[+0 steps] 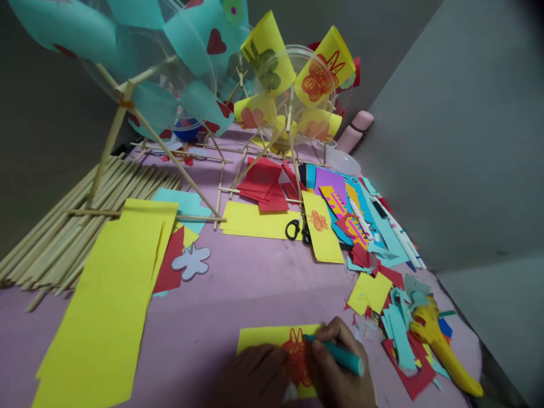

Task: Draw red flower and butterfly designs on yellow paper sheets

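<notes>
At the bottom of the head view lies a yellow paper (255, 335) with a red butterfly drawing (300, 358) on it. My right hand (340, 365) is closed round a teal marker (346, 358), whose tip touches the paper beside the butterfly's antennae. My left hand (255, 377) rests on the same paper, left of the drawing, with its fingers lying flat. A small pale object shows beside the left fingers, too blurred to name. Farther up, another yellow paper (325, 235) bears a red butterfly and lies beside black-handled scissors (297, 228).
Long yellow papers (102, 300) and wooden sticks (63, 226) lie left, near a grey flower shape (191, 262). Paper scraps (399, 323) and a yellow glue gun (444, 345) are right. Stick-framed wheels with teal (187, 42) and yellow paper (272, 62) stand behind.
</notes>
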The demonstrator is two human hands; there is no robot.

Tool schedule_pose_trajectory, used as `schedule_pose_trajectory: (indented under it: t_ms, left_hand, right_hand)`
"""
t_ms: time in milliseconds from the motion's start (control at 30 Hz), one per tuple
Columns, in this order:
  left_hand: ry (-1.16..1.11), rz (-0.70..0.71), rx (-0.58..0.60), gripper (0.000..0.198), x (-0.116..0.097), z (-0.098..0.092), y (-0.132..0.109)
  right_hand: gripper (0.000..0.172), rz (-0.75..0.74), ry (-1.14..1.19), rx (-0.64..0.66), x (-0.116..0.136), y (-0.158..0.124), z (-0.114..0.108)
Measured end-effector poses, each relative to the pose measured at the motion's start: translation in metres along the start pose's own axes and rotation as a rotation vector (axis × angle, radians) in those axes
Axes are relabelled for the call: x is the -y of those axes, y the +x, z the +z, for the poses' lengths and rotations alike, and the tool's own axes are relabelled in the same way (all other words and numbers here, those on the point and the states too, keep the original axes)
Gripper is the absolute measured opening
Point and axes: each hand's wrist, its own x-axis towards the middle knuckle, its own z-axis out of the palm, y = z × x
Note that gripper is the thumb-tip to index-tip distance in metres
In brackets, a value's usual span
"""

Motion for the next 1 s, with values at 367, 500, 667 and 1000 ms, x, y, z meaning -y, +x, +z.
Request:
schedule_pose_trajectory:
  t_ms: [367, 500, 667, 1000]
  left_hand:
    - [0.015, 0.057, 0.010, 0.041, -0.008, 0.009, 0.011]
    - [0.006, 0.036, -0.009, 0.045, -0.008, 0.013, 0.012]
    - [-0.011, 0.012, 0.009, 0.044, -0.007, 0.013, 0.011]
    - [-0.022, 0.022, 0.020, 0.042, -0.004, 0.013, 0.010]
  right_hand:
    - [0.019, -0.050, -0.086, 0.064, 0.017, 0.002, 0.002]
    - [0.019, -0.041, -0.102, 0.072, 0.018, 0.003, 0.002]
    - [0.020, -0.076, -0.119, 0.105, 0.016, 0.003, 0.001]
    - [0.019, -0.058, -0.157, 0.140, 0.019, 0.003, 0.002]
